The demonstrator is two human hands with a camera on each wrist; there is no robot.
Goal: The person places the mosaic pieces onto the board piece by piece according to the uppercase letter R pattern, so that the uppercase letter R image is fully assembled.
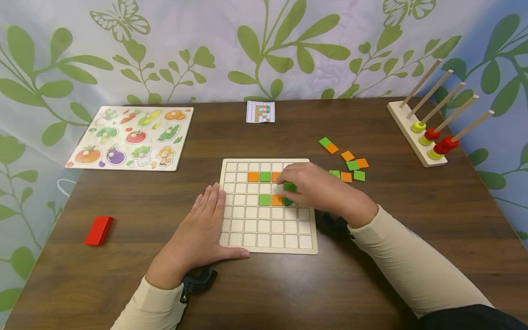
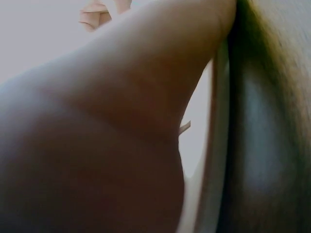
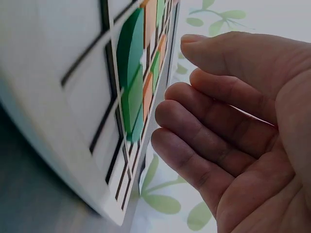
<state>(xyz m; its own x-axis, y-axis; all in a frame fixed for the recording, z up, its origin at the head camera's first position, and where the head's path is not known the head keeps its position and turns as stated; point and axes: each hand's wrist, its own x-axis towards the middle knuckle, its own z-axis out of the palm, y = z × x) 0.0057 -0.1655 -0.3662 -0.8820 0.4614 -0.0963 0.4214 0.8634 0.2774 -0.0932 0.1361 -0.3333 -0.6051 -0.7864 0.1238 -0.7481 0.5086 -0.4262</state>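
A square wooden grid board [image 1: 268, 250] lies on the table, with orange tiles [image 1: 253, 177] and green tiles [image 1: 264, 200] in two of its rows. Darker green pieces [image 1: 290, 187] show beneath my right hand [image 1: 315, 185], at least one with a curved edge. That hand hovers over the board's right part, fingers loosely bent; the right wrist view shows nothing between thumb and fingers, beside the rounded green piece [image 3: 129, 48]. My left hand [image 1: 202, 229] lies flat along the board's left edge, its thumb stretched along the near edge. In the left wrist view it is dark and blurred.
Loose green and orange tiles [image 1: 347, 156] lie right of the board. A small pattern card [image 1: 260, 112] sits behind it. At left are a vegetable puzzle [image 1: 154, 134] and a red block [image 1: 99, 230]; at back right, a peg stand [image 1: 416, 133] with rings.
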